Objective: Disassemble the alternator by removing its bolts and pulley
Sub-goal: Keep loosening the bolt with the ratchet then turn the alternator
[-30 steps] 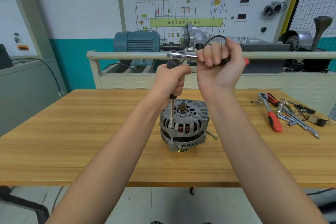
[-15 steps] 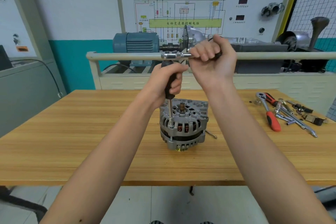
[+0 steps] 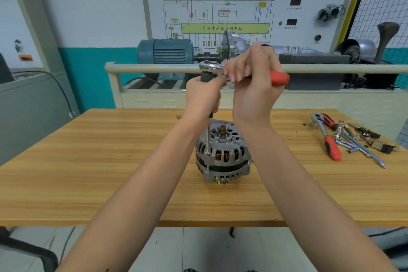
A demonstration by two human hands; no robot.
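The right hand (image 3: 254, 77) has swung the ratchet (image 3: 212, 66) handle round. A second ago the handle pointed right of the alternator (image 3: 223, 154), only its red tip peeking past the fist; half a second ago the fist hid the red entirely. Now a longer stretch of the red grip (image 3: 279, 77) juts out right of the fist, and the knuckles have turned so the fingers face the ratchet head. The left hand (image 3: 204, 97) on the black extension grip sits slightly lower against the alternator than a second ago.
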